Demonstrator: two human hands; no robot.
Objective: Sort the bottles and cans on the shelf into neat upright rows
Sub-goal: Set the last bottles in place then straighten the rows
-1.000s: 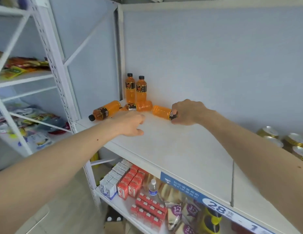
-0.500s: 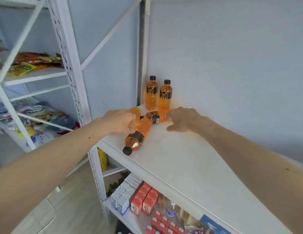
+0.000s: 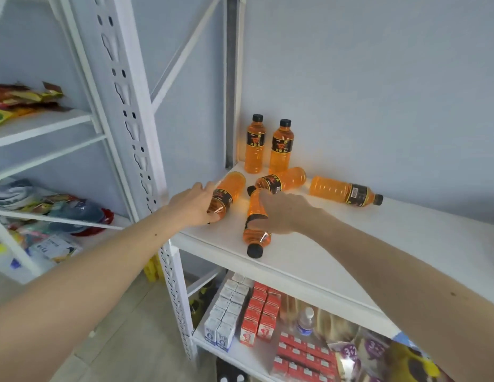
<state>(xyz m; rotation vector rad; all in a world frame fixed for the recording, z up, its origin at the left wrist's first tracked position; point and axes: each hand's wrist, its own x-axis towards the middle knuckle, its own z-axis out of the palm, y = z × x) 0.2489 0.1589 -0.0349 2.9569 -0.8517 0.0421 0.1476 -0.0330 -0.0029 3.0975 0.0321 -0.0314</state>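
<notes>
Two orange drink bottles with black caps stand upright in the shelf's back left corner. Several more lie on their sides on the white shelf. My left hand grips one lying bottle near the left edge. My right hand closes around another lying bottle, whose cap points at the front edge. A third lying bottle rests just behind my right hand. A fourth lies apart to the right, cap pointing right.
A perforated white upright post stands left of the shelf. The lower shelf holds small cartons, a water bottle and snack bags. A neighbouring rack at left carries packets. The blue-grey wall backs the shelf.
The view has shifted closer and left. My right hand has moved from the back bottles onto the bottle pointing at the front edge. My left hand has taken hold of the left lying bottle.
</notes>
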